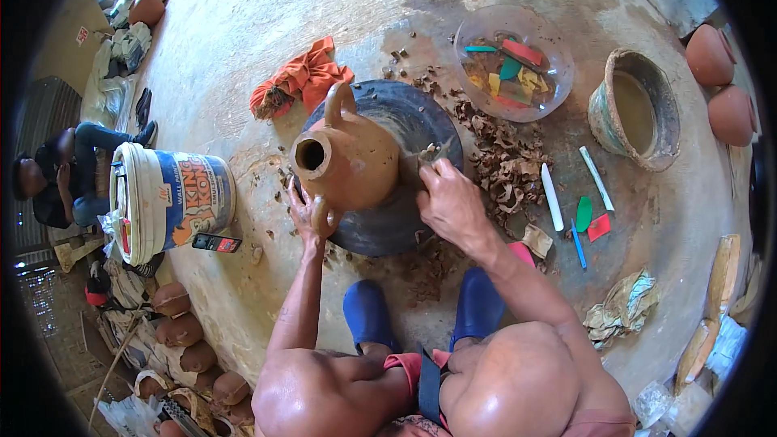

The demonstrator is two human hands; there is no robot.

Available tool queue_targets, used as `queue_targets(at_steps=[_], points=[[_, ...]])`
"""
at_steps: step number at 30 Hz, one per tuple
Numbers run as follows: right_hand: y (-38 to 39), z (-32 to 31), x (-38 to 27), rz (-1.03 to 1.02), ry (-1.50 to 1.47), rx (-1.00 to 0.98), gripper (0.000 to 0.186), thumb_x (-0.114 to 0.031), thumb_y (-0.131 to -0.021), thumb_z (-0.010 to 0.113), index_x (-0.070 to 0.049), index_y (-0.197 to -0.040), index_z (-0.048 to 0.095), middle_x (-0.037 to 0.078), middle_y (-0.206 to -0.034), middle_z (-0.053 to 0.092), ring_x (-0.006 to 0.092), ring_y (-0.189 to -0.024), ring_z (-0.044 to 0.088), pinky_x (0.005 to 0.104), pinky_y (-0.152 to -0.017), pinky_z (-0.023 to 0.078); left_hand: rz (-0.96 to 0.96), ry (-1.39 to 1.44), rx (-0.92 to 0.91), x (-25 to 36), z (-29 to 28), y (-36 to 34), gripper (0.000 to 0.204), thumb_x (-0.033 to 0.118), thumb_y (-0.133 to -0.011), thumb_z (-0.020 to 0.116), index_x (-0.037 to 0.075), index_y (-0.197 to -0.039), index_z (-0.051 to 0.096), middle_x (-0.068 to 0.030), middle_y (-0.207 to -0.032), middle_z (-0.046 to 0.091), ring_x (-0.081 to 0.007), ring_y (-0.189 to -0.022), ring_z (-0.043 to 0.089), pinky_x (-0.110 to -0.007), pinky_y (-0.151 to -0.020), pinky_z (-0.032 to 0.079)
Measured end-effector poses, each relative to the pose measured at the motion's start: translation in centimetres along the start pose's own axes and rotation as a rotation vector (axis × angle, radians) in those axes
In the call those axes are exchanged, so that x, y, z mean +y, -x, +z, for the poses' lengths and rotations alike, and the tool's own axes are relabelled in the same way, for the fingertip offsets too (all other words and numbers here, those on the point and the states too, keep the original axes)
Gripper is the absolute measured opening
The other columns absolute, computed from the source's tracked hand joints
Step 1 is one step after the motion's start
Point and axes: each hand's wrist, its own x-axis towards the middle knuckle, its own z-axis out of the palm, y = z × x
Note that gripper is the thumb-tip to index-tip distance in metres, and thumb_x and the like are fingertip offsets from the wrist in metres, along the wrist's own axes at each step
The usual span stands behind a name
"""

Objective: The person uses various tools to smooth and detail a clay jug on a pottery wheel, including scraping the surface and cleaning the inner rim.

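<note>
A brown clay jug with a narrow round mouth and two loop handles lies tilted on a dark round turntable, its mouth toward the left. My left hand holds the jug by the nearer handle, its fingers reaching along the neck. My right hand is closed in a pinch by the jug's base, at the right. A small, thin tool sticks out from its fingers; its kind is too small to make out. An orange cloth lies beyond the turntable.
Clay shavings heap right of the turntable, near a clear basin of water with coloured scraps. A bucket, white sticks and a blue pen-like tool lie rightward. Left stand a paint pail, a phone and a seated person.
</note>
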Motion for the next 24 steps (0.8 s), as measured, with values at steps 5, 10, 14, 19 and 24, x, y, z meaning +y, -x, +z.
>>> queue_targets(at_steps=[5, 10, 14, 19, 24], points=[[-3.0, -6.1, -1.7, 0.055, 0.078, 0.089, 0.058, -0.025, -0.091, 0.068, -0.010, -0.147, 0.067, 0.026, -0.113, 0.070, 0.0448, -0.103, 0.074, 0.0539, -0.090, 0.063, -0.263, 0.397, 0.089, -0.2, 0.6, 0.3, 0.099, 0.039, -0.078, 0.089, 0.003, -0.159, 0.045, -0.0271, -0.148, 0.056, -0.0462, -0.132, 0.061, -0.046, -0.107, 0.056], [-8.4, -1.1, 0.8, -0.127, 0.017, 0.043, 0.051, -0.026, -0.098, 0.068, -0.003, -0.144, 0.064, 0.029, -0.112, 0.068, 0.0478, -0.102, 0.073, 0.0557, -0.088, 0.062, 0.017, 0.022, 0.057, 1.9, 1.0, 0.1, 0.084, 0.034, -0.082, 0.086, 0.002, -0.151, 0.051, -0.0288, -0.151, 0.054, -0.0491, -0.133, 0.059, -0.049, -0.109, 0.055], [-2.3, 0.4, -1.0, 0.016, 0.014, 0.017, 0.040, -0.023, -0.098, 0.071, 0.003, -0.127, 0.064, 0.027, -0.107, 0.069, 0.0518, -0.101, 0.070, 0.0585, -0.086, 0.059, -0.207, 0.077, 0.126, 3.1, 1.6, 1.9, 0.078, 0.035, -0.086, 0.083, -0.003, -0.146, 0.052, -0.0304, -0.153, 0.051, -0.0516, -0.137, 0.055, -0.053, -0.112, 0.052], [2.1, -2.4, -1.8, 0.062, -0.070, -0.148, 0.049, -0.020, -0.095, 0.071, 0.003, -0.138, 0.066, 0.031, -0.119, 0.071, 0.0477, -0.106, 0.072, 0.0516, -0.093, 0.060, -0.647, 0.482, 0.292, 6.3, 2.5, 3.6, 0.058, 0.033, -0.117, 0.050, -0.008, -0.157, 0.042, -0.0340, -0.158, 0.050, -0.0452, -0.144, 0.052, -0.049, -0.119, 0.043], [-3.3, -5.1, -4.8, -0.179, -0.191, 0.246, 0.060, -0.014, -0.093, 0.071, -0.005, -0.151, 0.062, 0.025, -0.116, 0.068, 0.0440, -0.104, 0.070, 0.0490, -0.094, 0.058, -0.762, 0.475, 0.320, 8.5, 1.6, 3.9, 0.060, 0.034, -0.117, 0.052, -0.007, -0.160, 0.040, -0.0337, -0.158, 0.050, -0.0451, -0.145, 0.051, -0.049, -0.121, 0.040]])
